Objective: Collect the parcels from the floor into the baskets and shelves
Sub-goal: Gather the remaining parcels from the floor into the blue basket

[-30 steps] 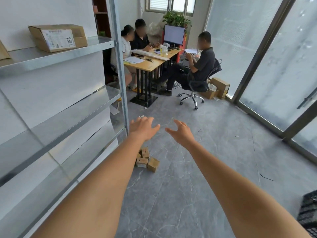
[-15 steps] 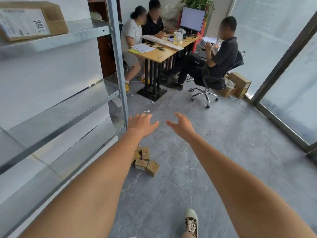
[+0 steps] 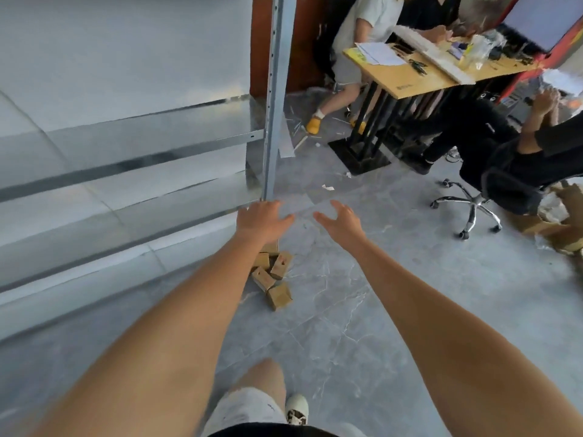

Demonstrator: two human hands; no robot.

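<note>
Approach step, ahead of any pickup: left hand [image 3: 263, 220] and right hand [image 3: 342, 219] outstretched, fingers spread, nothing held. Small cardboard parcels [image 3: 272, 274] clustered on the floor [image 3: 362, 310] just beside the metal shelves [image 3: 132, 159], below the left hand. Next move, as judged: lowering to the cluster and closing on one parcel.

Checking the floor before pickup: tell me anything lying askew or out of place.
A cluster of small cardboard parcels lies jumbled on the grey floor beside the metal shelf's upright post, tipped at different angles. Paper scraps litter the floor near the desk. Both hands hold nothing.
</note>
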